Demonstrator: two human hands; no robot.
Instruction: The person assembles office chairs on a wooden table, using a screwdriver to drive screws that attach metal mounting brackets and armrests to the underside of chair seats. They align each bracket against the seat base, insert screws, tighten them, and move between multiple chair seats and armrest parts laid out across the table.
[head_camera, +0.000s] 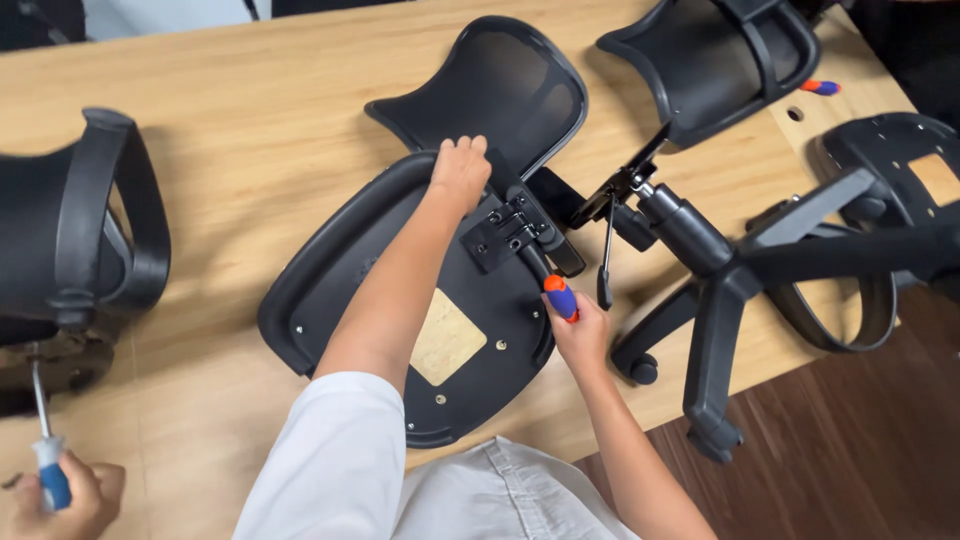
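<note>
An upturned black chair seat is laid on the wooden surface, its underside facing up, with a mesh backrest joined to it at the far end. The left hand is pressed down on the seat's far edge, just beside a black metal bracket; its fingers are curled over the edge, gripping the seat. The right hand is closed around the orange and blue handle of a screwdriver, whose dark shaft is pointed at the bracket and appears to touch it.

To the right of the seat, a chair base with wheeled legs is lying on its side, partly over the edge of the surface. A second mesh backrest is seen at the far right, and another seat behind the base. A further chair part is placed at the left edge. At the bottom left corner, another person's hand is wrapped around a second screwdriver with a blue handle.
</note>
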